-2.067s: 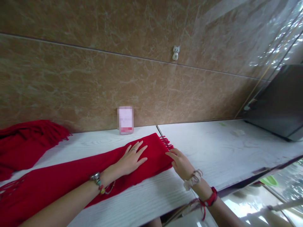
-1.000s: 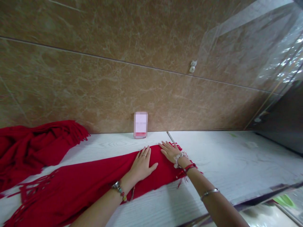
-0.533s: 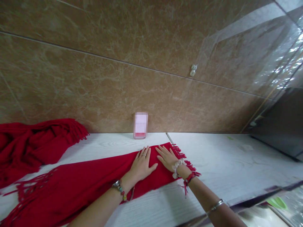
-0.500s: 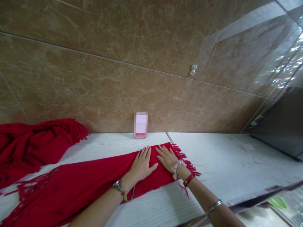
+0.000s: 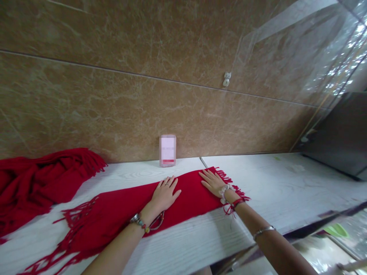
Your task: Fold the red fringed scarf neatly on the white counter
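A red fringed scarf lies stretched out in a long strip across the white wood-grain tabletop. My left hand rests flat on the middle of it, fingers spread, with a ring on one finger. Near the scarf's right fringe, my right hand presses flat on the cloth with its fingers extended. The fringe at the left end trails loosely towards the table's front. Another red fringed cloth lies heaped in folds at the far left.
A phone in a pink case leans upright against the brown marbled wall. A small white cat-shaped hook is on the wall. At the far right stands a dark box-like object. Something green lies below the table edge.
My hands have moved farther apart, the right one rightwards and the left one slightly left. The scarf has shifted right, its left fringe drawn in and its surface flatter.
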`<state>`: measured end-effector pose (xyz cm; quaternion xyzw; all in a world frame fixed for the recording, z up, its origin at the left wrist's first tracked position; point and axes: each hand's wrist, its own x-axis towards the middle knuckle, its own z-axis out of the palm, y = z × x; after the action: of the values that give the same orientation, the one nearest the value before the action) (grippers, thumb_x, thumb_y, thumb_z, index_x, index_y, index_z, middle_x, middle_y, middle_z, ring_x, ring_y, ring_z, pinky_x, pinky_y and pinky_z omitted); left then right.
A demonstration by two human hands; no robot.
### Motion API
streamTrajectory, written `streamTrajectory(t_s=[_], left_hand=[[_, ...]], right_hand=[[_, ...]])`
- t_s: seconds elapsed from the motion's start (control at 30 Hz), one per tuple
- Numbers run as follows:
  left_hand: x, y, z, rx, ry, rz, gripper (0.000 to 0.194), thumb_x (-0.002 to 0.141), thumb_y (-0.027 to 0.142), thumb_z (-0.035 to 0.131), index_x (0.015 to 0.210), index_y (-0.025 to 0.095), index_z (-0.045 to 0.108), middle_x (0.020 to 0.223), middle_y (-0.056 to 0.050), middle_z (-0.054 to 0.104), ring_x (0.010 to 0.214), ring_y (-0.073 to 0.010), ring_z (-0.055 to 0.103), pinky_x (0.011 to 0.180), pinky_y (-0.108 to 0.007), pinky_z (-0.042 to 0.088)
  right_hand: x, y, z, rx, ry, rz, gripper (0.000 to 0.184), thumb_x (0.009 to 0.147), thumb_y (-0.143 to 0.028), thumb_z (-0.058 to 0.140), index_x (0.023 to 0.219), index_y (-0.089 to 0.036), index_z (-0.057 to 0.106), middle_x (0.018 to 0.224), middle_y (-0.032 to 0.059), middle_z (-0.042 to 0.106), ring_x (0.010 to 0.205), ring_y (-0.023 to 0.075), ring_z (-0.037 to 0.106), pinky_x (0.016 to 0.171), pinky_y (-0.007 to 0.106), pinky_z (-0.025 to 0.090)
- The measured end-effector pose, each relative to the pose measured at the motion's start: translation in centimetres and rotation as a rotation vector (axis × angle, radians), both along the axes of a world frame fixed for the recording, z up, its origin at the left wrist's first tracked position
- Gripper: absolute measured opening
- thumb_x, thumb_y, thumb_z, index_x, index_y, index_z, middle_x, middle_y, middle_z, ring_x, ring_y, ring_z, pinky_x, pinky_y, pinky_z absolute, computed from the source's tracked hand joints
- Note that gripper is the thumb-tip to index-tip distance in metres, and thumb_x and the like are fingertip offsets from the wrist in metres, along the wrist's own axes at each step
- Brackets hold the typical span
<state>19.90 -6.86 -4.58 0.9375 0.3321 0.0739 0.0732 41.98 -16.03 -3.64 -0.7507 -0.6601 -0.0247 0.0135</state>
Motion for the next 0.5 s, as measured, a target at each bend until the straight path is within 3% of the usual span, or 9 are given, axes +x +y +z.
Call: streamTrajectory(t_s=[0.2,0.5], left_hand=[[-1.4,0.6,0.0,0.087,0.031,0.052,0.041,0.087,0.033,0.028,0.123,0.022,0.043,0.134,-0.007,0.035,0.123,-0.024,0.03,0.098,-0.041,0.026],[-3.3,2.8,0.2,0.063,0.081,0.205,0.044,0.084,0.037,0.035,0.125,0.02,0.04,0.136,-0.012,0.032,0.125,-0.0296,0.025,0.097,-0.046,0.025]], right_hand=[[2.9,-0.9,0.0,-0.026,-0.02,-0.019,0.045,0.088,-0.031,0.028,0.132,-0.02,0.029,0.138,0.0077,0.027,0.127,0.0225,0.02,0.101,0.045,0.021],[6.6,-3.5,0.8,0.009,0.017,-0.044,0.047,0.086,-0.023,0.026,0.132,-0.011,0.031,0.137,0.0125,0.029,0.127,0.0234,0.021,0.102,0.041,0.022]])
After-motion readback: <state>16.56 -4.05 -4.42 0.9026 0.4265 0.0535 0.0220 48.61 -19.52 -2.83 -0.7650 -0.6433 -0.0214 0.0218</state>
